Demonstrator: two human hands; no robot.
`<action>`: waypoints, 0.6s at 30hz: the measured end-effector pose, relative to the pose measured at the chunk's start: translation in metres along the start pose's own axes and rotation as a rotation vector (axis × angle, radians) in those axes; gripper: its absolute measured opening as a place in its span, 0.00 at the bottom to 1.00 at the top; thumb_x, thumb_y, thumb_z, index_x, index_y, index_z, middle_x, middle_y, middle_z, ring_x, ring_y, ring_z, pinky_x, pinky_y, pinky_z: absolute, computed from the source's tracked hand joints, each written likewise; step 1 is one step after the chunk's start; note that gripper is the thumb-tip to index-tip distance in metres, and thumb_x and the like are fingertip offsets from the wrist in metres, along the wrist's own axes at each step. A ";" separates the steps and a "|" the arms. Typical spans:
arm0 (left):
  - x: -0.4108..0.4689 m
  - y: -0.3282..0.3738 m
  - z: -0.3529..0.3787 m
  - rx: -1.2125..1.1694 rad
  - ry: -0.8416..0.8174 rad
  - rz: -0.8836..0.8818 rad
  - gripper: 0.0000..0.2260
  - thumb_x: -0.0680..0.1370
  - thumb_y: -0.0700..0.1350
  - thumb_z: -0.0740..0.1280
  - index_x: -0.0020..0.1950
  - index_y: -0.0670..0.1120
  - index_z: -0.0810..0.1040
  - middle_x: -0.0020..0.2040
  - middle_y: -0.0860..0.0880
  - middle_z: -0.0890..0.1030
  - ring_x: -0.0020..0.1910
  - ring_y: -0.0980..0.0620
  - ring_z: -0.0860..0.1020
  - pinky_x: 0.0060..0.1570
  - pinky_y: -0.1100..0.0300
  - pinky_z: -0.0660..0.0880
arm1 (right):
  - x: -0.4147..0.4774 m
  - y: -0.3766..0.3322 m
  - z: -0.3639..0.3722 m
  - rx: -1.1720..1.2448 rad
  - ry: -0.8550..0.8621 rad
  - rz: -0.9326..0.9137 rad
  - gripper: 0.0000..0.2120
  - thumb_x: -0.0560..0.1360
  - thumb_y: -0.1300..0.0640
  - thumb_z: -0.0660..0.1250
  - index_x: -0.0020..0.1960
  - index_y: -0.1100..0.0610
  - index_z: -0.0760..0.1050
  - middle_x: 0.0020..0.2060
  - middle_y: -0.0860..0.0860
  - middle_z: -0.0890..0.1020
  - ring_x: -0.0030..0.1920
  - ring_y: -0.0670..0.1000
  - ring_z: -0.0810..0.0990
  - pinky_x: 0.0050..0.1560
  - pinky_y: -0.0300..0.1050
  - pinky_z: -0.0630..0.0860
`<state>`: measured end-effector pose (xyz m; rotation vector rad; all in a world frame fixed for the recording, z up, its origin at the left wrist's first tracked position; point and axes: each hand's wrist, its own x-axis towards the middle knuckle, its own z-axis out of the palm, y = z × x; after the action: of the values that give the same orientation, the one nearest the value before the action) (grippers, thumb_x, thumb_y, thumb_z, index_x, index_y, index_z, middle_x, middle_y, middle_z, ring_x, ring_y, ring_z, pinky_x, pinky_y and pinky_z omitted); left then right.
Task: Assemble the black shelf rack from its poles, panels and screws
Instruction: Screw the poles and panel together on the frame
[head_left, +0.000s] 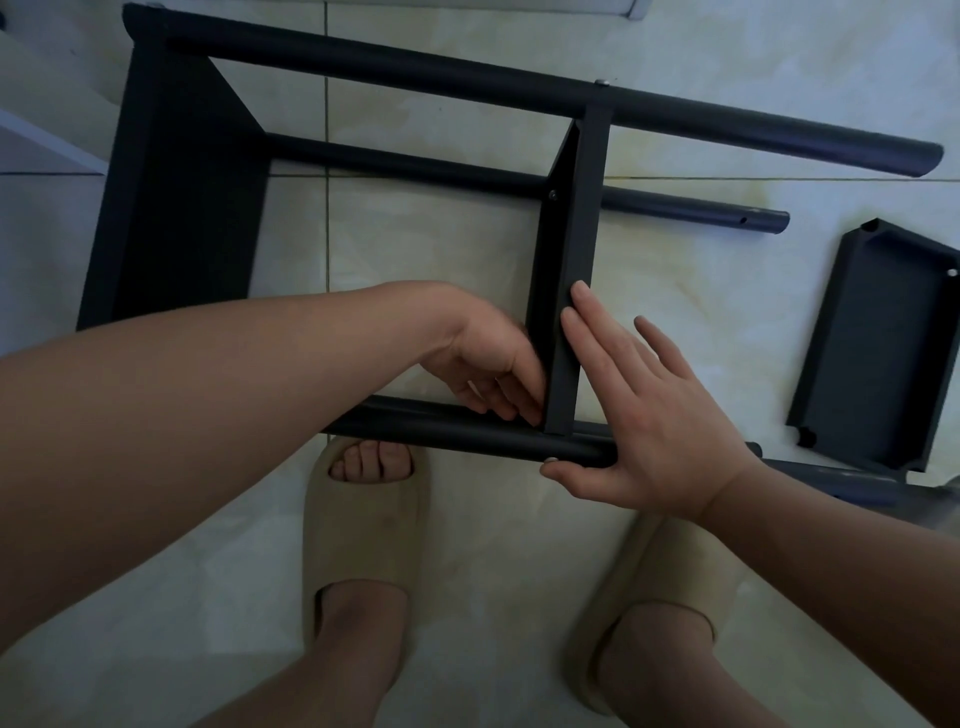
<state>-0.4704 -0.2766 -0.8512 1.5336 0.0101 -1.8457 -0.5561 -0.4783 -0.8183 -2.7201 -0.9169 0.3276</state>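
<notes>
Left hand (488, 358): fingers curled on the middle panel (569, 291), inner side.
Right hand (644, 421): flat, fingers apart, holding nothing, bracing panel and front pole (457, 431).
Tip: we keep the panel square while tightening the screw (550, 460).

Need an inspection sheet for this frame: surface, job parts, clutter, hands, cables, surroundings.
Surface: pale tiled floor, parts laid directly on it.
Job's things: black rack frame on its side; end panel at its left end; middle panel standing between the poles; near pole with a screw head showing; loose panel lying apart to the right.
Clutter: nothing seen.
Hands: left hand at the middle panel's lower corner, fingers curled, contents hidden; right hand open, flat against the panel's edge, thumb under the near pole.
Cables: nothing seen.
Surroundings: two feet in beige slippers beside the frame; white furniture edge at far left.
</notes>
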 end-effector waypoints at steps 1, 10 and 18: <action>0.000 0.001 0.000 0.011 0.010 0.000 0.03 0.78 0.45 0.70 0.47 0.50 0.84 0.42 0.54 0.85 0.44 0.54 0.78 0.51 0.58 0.73 | 0.000 0.000 0.000 -0.001 0.001 0.000 0.53 0.72 0.28 0.62 0.83 0.61 0.50 0.83 0.55 0.50 0.81 0.54 0.56 0.77 0.63 0.60; -0.001 -0.001 -0.001 -0.022 -0.044 0.001 0.07 0.77 0.40 0.69 0.44 0.50 0.85 0.44 0.53 0.86 0.46 0.54 0.79 0.53 0.58 0.73 | 0.001 0.000 -0.001 -0.065 0.003 -0.005 0.53 0.72 0.27 0.61 0.83 0.61 0.51 0.83 0.56 0.51 0.82 0.55 0.52 0.78 0.67 0.55; 0.002 -0.005 0.003 -0.037 -0.003 0.025 0.03 0.79 0.43 0.68 0.48 0.49 0.82 0.41 0.54 0.85 0.46 0.53 0.78 0.52 0.58 0.74 | 0.000 0.001 0.002 -0.108 0.035 -0.050 0.50 0.75 0.28 0.58 0.82 0.62 0.52 0.82 0.58 0.52 0.82 0.56 0.52 0.78 0.67 0.53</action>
<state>-0.4753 -0.2758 -0.8543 1.4992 0.0235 -1.8183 -0.5558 -0.4792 -0.8203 -2.7850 -1.0191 0.2269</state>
